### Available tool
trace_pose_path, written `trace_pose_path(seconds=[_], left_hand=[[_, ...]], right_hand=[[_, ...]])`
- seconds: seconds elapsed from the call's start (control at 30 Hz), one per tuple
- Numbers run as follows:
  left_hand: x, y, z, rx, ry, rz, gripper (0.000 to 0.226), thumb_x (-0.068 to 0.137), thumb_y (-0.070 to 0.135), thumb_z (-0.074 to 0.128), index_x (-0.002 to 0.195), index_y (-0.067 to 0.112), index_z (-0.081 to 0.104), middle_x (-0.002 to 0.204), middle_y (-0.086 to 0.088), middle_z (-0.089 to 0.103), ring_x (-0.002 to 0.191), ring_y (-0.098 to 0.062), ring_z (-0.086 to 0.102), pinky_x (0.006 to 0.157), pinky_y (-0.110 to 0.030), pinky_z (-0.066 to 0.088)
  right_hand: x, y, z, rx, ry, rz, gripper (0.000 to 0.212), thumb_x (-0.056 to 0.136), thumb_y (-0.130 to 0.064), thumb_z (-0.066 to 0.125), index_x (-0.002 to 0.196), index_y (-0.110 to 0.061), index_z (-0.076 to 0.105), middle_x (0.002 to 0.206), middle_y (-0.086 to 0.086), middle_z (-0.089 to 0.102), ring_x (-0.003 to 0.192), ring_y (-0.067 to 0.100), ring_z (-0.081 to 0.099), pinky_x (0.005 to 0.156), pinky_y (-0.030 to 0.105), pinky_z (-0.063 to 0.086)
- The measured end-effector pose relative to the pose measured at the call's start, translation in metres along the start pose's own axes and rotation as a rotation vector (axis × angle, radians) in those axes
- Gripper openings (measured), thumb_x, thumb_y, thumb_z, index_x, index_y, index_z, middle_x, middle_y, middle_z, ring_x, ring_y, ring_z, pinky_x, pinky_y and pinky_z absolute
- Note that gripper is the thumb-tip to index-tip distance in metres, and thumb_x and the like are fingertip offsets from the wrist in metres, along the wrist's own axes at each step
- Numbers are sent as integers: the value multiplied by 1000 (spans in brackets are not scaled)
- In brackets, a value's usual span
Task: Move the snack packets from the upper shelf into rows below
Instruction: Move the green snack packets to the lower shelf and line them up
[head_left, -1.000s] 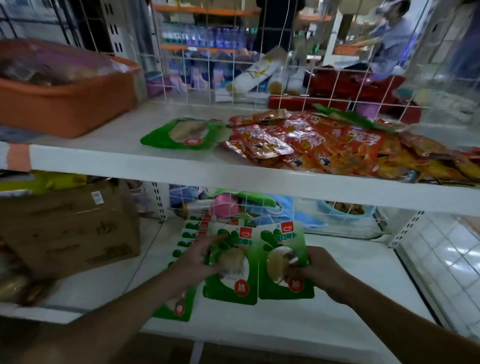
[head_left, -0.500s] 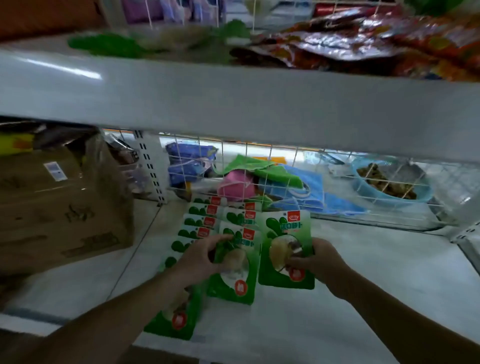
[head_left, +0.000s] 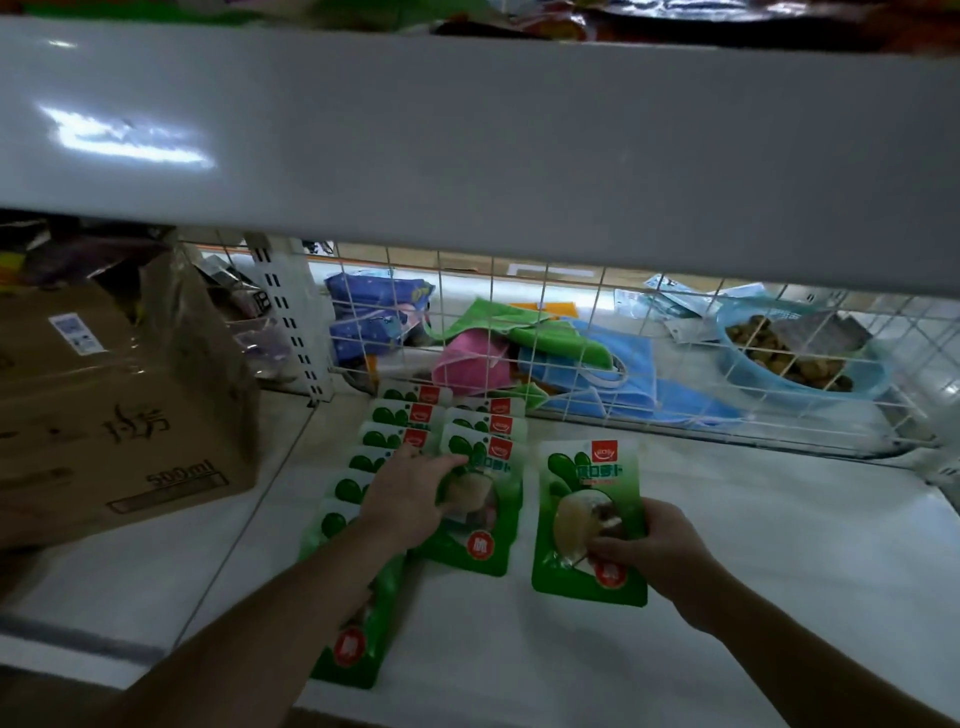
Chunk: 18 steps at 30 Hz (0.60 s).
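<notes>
Green snack packets lie in overlapping rows on the white lower shelf (head_left: 779, 545). The left row (head_left: 395, 421) runs from the wire back panel toward me, its front packet (head_left: 353, 649) partly under my left forearm. My left hand (head_left: 410, 499) rests on the front packet of the second row (head_left: 483, 525), fingers curled over its left edge. To the right, my right hand (head_left: 649, 551) pinches the lower right part of a single green packet (head_left: 589, 514) that lies flat, apart from the second row. The upper shelf's front edge (head_left: 467, 135) fills the top; red packets (head_left: 675, 21) barely show above it.
A brown cardboard box (head_left: 114, 415) stands on the lower shelf at the left. Behind a white wire grid (head_left: 649, 364) lie blue, pink and green cloths and a light blue bowl (head_left: 810, 358) of brown snacks. White shelf surface stretches to the right of the packets.
My view has dropped below the upper shelf and closer to the rows. My right hand has shifted its packet to the right, away from the second row, and laid it on the shelf.
</notes>
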<state>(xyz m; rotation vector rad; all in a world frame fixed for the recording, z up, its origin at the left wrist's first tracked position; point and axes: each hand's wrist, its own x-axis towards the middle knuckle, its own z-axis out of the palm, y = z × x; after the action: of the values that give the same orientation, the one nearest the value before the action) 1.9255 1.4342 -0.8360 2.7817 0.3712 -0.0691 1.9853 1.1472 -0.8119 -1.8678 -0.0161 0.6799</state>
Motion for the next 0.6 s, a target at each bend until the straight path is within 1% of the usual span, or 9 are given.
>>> trace_pose_path(seconds=[0.1, 0.2, 0.43, 0.5, 0.6], left_hand=[[-1, 2, 3, 201, 43, 81, 72, 87, 55, 64, 149, 42, 31, 139, 7, 51, 124, -19, 37, 103, -34, 36], [-1, 4, 5, 277, 56, 81, 71, 86, 58, 63, 149, 42, 32, 136, 4, 51, 122, -21, 37, 103, -34, 36], [-3, 9, 11, 316, 100, 41, 71, 86, 59, 63, 147, 39, 35, 135, 1, 51, 125, -23, 38, 106, -36, 36], [-3, 9, 11, 309, 98, 28, 72, 86, 60, 63, 148, 39, 34, 136, -1, 49, 125, -23, 37, 106, -35, 35], [-2, 9, 10, 297, 84, 23, 74, 86, 60, 62, 150, 39, 31, 137, -1, 45, 125, -23, 36, 105, -35, 35]], right_hand=[[0, 2, -1, -2, 5, 15, 30, 76, 2, 78, 99, -13, 67, 89, 8, 77, 79, 19, 75, 66, 31, 60], [1, 4, -1, 5, 12, 33, 30, 77, 3, 77, 100, -13, 67, 90, 9, 76, 80, 21, 76, 70, 34, 61], [3, 5, 2, 17, 15, 55, 31, 77, 4, 77, 103, -12, 68, 90, 9, 76, 79, 20, 75, 64, 29, 59], [3, 4, 4, 25, 15, 55, 31, 77, 3, 77, 103, -12, 68, 90, 9, 76, 80, 20, 75, 65, 30, 60], [3, 3, 11, 44, 7, 44, 31, 77, 0, 78, 104, -13, 68, 94, 9, 76, 86, 22, 75, 74, 36, 61]])
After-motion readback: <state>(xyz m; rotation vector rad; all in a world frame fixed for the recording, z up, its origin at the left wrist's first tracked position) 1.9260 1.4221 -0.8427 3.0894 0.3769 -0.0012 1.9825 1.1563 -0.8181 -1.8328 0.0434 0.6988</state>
